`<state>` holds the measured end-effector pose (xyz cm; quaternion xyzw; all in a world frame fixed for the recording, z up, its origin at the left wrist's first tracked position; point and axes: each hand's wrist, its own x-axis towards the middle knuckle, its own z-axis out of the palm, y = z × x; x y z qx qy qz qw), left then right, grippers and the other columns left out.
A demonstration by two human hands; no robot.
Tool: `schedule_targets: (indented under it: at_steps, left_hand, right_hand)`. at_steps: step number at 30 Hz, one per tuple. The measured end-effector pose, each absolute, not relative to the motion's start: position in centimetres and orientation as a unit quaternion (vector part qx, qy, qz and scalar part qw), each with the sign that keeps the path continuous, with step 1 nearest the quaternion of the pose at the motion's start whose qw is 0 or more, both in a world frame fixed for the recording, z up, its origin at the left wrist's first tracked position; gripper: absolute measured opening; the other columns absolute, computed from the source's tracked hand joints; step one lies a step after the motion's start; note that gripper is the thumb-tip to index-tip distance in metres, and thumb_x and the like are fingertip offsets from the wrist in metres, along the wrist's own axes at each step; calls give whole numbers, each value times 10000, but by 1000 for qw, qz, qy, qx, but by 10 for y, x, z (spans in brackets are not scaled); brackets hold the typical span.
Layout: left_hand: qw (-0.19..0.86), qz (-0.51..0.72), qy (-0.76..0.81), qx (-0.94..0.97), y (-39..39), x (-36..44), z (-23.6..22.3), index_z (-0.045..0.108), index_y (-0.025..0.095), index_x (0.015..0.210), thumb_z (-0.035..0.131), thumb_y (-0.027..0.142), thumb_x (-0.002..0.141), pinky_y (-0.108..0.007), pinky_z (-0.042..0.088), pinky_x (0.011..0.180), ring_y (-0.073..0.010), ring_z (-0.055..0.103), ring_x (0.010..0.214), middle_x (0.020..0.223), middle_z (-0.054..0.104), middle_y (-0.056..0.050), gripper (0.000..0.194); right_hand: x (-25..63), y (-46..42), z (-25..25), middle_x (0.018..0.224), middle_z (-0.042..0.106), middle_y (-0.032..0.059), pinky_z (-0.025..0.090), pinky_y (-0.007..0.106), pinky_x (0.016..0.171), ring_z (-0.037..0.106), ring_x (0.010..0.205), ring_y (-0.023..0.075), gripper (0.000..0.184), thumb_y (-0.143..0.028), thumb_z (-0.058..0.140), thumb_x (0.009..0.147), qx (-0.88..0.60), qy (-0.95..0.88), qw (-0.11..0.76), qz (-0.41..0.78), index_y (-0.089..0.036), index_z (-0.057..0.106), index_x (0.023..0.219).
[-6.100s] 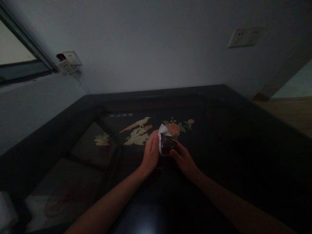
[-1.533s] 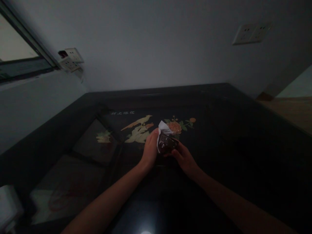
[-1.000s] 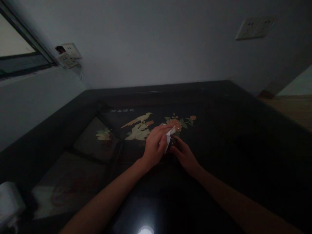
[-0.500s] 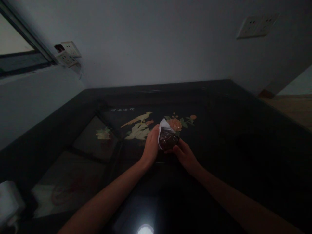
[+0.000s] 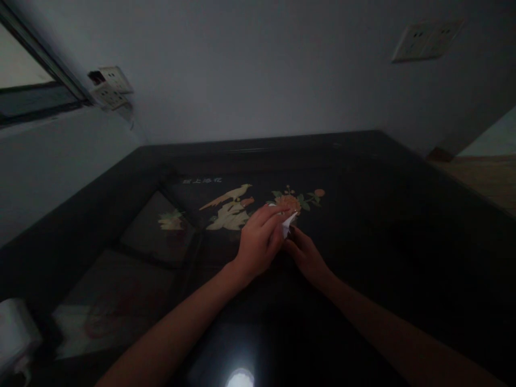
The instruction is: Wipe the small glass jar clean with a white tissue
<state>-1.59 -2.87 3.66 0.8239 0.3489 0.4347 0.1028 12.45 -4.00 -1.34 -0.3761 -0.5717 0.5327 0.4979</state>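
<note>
**Both hands busy over a really dark tabletop**

So the left hand (image 5: pixel 260 239) is curving over from its side, half closed with fingers bent, and it's pressing a crumpled white tissue-like sheet (image 5: pixel 287 223). One pointed corner is poking out between the two hands. The right hand (image 5: pixel 305 255) is curling in half closed too, thumb and fingers gripping a glossy dark brown rounded lump. That lump was showing half a second ago, but now the hands are covering it almost completely, and in this light I'm honestly not making out its outline. All this is happening over the glossy black tabletop (image 5: pixel 358 226), right by a decorative orange flower (image 5: pixel 291 203). A decorative yellow bird (image 5: pixel 229 196) is perching further left.
</note>
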Motion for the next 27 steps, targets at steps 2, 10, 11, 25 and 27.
schedule_targets:
  at_steps: [2,10,11,25,27]
  left_hand:
    - [175,471,367,783,-28,-15,36,635,169,999,313,230,935,-362,397,984,-189,575,1057,1107,657,-84,334]
    - [505,554,448,487,-12,-11,9,625,159,898,422,472,874,-279,460,713,-177,593,756,815,656,-39,374]
    - [514,559,455,466,-11,-11,6,623,161,884,427,473,867,-282,460,720,-179,593,759,798,653,-36,369]
    - [136,478,367,786,-28,-15,28,584,149,1069,282,229,942,-352,418,954,-191,556,1067,1106,625,-108,337]
    - [82,461,340,816,-27,-16,28,581,151,1084,307,194,929,-386,378,1024,-191,544,1113,1128,625,-108,318]
  right_hand:
    - [125,-40,-14,958,679,59,506,356,797,624,888,235,484,-560,634,750,-378,-564,500,538,-191,589,1060]
    - [124,-42,-15,991,669,87,535,364,736,653,767,207,575,-626,604,743,-356,-528,500,586,-186,581,1112]
    - [123,-42,-15,993,669,88,536,359,729,653,770,206,564,-624,599,749,-353,-531,501,586,-186,587,1104]
    - [126,-41,-13,949,688,76,518,350,769,640,860,238,600,-658,585,734,-379,-573,493,534,-175,572,1091]
    - [125,-40,-13,946,688,71,506,349,794,629,898,243,566,-635,586,747,-385,-583,495,517,-173,577,1074]
